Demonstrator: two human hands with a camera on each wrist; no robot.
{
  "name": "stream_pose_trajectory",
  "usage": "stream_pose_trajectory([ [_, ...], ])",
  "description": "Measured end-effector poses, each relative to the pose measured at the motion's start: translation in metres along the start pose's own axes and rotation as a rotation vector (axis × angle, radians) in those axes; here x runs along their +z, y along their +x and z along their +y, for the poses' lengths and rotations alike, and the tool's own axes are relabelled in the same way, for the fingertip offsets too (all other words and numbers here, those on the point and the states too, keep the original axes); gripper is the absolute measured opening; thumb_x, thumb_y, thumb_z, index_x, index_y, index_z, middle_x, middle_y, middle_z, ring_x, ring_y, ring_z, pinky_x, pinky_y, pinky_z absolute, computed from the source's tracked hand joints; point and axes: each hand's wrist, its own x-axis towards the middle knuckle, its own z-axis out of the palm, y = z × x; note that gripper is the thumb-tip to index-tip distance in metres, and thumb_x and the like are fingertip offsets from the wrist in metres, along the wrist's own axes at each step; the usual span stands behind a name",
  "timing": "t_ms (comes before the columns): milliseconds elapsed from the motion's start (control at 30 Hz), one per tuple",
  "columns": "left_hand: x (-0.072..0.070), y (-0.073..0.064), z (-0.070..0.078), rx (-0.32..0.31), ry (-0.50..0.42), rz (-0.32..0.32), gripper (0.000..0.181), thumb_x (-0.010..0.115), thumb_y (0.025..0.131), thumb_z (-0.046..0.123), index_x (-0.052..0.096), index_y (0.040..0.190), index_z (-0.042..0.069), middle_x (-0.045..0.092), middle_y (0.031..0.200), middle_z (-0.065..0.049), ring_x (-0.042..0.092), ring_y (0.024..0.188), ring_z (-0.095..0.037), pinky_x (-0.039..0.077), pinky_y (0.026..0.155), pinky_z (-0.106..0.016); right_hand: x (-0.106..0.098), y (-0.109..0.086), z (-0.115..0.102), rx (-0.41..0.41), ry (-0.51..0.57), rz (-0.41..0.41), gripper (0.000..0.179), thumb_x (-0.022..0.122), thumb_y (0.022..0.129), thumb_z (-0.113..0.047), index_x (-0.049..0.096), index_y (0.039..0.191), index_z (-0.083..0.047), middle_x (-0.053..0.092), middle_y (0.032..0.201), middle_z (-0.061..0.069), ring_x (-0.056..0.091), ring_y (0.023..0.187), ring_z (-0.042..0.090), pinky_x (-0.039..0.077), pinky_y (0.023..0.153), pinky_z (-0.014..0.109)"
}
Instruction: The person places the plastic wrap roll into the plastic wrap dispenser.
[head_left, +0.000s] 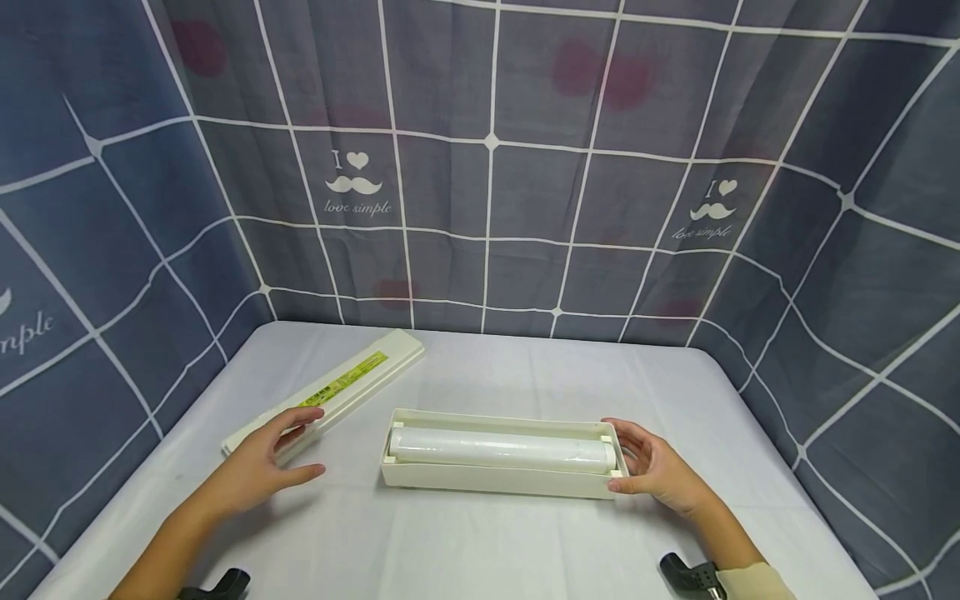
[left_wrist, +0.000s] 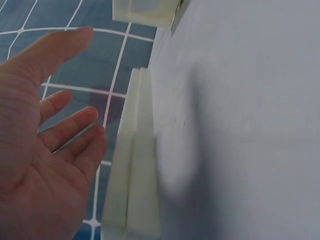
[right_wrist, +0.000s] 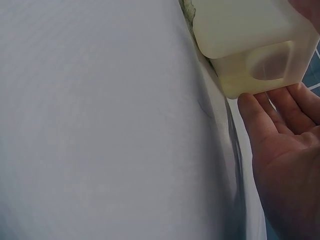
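A long cream plastic wrap dispenser box (head_left: 495, 482) lies lidless on the white cloth, with a shiny white roll (head_left: 498, 450) inside. Across its right end my right hand (head_left: 656, 475) holds it, thumb at the near corner and fingers at the far one. The right wrist view shows the end wall (right_wrist: 270, 65) between thumb and fingers. To the left, the long lid (head_left: 382, 362) with a yellow-green label (head_left: 345, 379) lies slantwise. My left hand (head_left: 251, 467) is held over the lid's near end, thumb and fingers spread, with a gap to the lid (left_wrist: 132, 170) in the left wrist view.
White cloth (head_left: 480, 542) covers the table. Grey-blue curtains (head_left: 450, 183) with white grid lines stand behind and on both sides. Black wrist-worn devices (head_left: 686, 575) show at the bottom edge, and a beige sleeve (head_left: 753, 582) at the right forearm.
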Motion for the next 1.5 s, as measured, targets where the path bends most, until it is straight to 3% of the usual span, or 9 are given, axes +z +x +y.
stream_pose_trajectory([
  [167, -0.011, -0.005, -0.005, -0.014, 0.122, 0.043, 0.076, 0.091, 0.077, 0.027, 0.055, 0.140, 0.006, 0.058, 0.140, -0.013, 0.042, 0.121, 0.022, 0.033, 0.099, 0.004, 0.000, 0.000, 0.000, -0.001, 0.003, -0.005, 0.099, 0.083, 0.074, 0.010, 0.021, 0.152, 0.017, 0.049, 0.151, 0.015, 0.057, 0.128, 0.003, 0.055, 0.101, 0.022],
  [433, -0.025, -0.009, -0.014, 0.023, 0.244, 0.086, 0.080, 0.097, 0.068, 0.029, 0.060, 0.135, 0.007, 0.064, 0.130, -0.011, 0.056, 0.109, 0.002, 0.037, 0.090, 0.000, -0.002, 0.000, 0.001, -0.008, -0.001, -0.007, 0.097, 0.082, 0.075, 0.010, 0.024, 0.152, 0.015, 0.051, 0.149, 0.008, 0.058, 0.128, 0.003, 0.055, 0.100, 0.022],
  [767, -0.039, -0.007, -0.033, 0.112, 0.372, 0.092, 0.080, 0.099, 0.063, 0.032, 0.062, 0.130, 0.008, 0.063, 0.129, -0.010, 0.042, 0.116, 0.011, 0.025, 0.091, 0.001, -0.001, 0.000, 0.000, 0.001, -0.005, -0.002, 0.098, 0.082, 0.075, 0.009, 0.022, 0.153, 0.016, 0.050, 0.150, 0.010, 0.058, 0.127, 0.003, 0.055, 0.101, 0.022],
  [833, -0.042, -0.007, -0.038, 0.114, 0.388, 0.088, 0.081, 0.099, 0.063, 0.033, 0.062, 0.130, 0.007, 0.062, 0.129, -0.010, 0.042, 0.117, 0.006, 0.023, 0.092, 0.001, -0.001, 0.000, 0.000, 0.001, -0.006, -0.001, 0.098, 0.082, 0.075, 0.009, 0.022, 0.153, 0.016, 0.050, 0.150, 0.012, 0.058, 0.127, 0.003, 0.055, 0.101, 0.022],
  [1000, -0.048, -0.008, -0.047, 0.075, 0.421, 0.053, 0.086, 0.098, 0.063, 0.036, 0.058, 0.135, 0.009, 0.058, 0.134, -0.013, 0.046, 0.120, -0.020, 0.028, 0.094, -0.012, -0.002, 0.000, 0.001, -0.004, -0.006, -0.003, 0.098, 0.083, 0.075, 0.009, 0.023, 0.152, 0.016, 0.050, 0.150, 0.011, 0.058, 0.127, 0.003, 0.055, 0.101, 0.022],
  [1100, -0.051, -0.008, -0.053, 0.060, 0.412, 0.027, 0.090, 0.098, 0.063, 0.035, 0.056, 0.137, 0.007, 0.055, 0.136, -0.017, 0.047, 0.119, -0.031, 0.028, 0.094, -0.012, -0.002, 0.000, 0.002, -0.010, -0.003, -0.008, 0.098, 0.082, 0.075, 0.009, 0.023, 0.153, 0.016, 0.050, 0.150, 0.010, 0.058, 0.128, 0.004, 0.055, 0.101, 0.023],
  [1233, -0.054, -0.008, -0.058, 0.019, 0.412, -0.013, 0.097, 0.098, 0.061, 0.036, 0.052, 0.141, 0.004, 0.053, 0.138, -0.021, 0.047, 0.119, -0.035, 0.030, 0.093, -0.015, -0.002, 0.000, 0.002, -0.015, -0.004, -0.015, 0.097, 0.082, 0.076, 0.009, 0.023, 0.153, 0.016, 0.050, 0.149, 0.010, 0.058, 0.128, 0.004, 0.056, 0.100, 0.023],
  [1400, -0.058, -0.007, -0.060, -0.072, 0.402, -0.086, 0.105, 0.098, 0.062, 0.037, 0.046, 0.146, 0.002, 0.049, 0.140, -0.026, 0.047, 0.123, -0.040, 0.038, 0.094, -0.040, -0.001, 0.000, 0.001, -0.009, -0.022, -0.009, 0.097, 0.082, 0.076, 0.008, 0.024, 0.153, 0.015, 0.050, 0.149, 0.011, 0.057, 0.127, 0.003, 0.056, 0.099, 0.023],
  [1500, -0.059, -0.007, -0.060, -0.097, 0.381, -0.114, 0.108, 0.098, 0.061, 0.035, 0.044, 0.147, -0.002, 0.048, 0.140, -0.028, 0.048, 0.124, -0.044, 0.039, 0.093, -0.044, -0.001, 0.000, 0.000, -0.001, -0.024, -0.005, 0.097, 0.083, 0.076, 0.007, 0.024, 0.153, 0.015, 0.049, 0.149, 0.011, 0.057, 0.128, 0.003, 0.056, 0.099, 0.022],
])
